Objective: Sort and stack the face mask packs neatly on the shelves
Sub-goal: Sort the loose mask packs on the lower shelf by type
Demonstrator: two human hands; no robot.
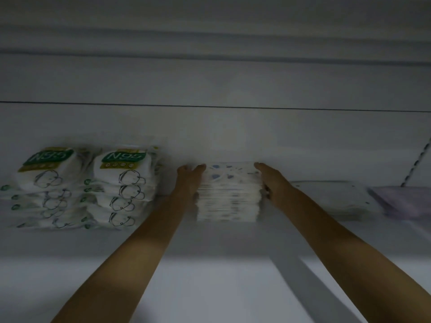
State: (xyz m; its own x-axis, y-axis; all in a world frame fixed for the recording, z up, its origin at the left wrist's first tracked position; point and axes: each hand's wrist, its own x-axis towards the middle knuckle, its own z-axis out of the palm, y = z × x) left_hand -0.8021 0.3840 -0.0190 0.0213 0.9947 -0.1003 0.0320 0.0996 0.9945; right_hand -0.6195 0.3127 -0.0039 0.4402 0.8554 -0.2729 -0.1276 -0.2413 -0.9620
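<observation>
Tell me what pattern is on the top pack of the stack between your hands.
White with scattered blue and grey speckles on the top pack, seen in the blurry head view.

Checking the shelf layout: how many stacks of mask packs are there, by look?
Green N95 stacks: 2
Blue-patterned stack, between left hand and right hand: 1
Plain white stack: 1
Purple stack: 1
Total: 5
</observation>
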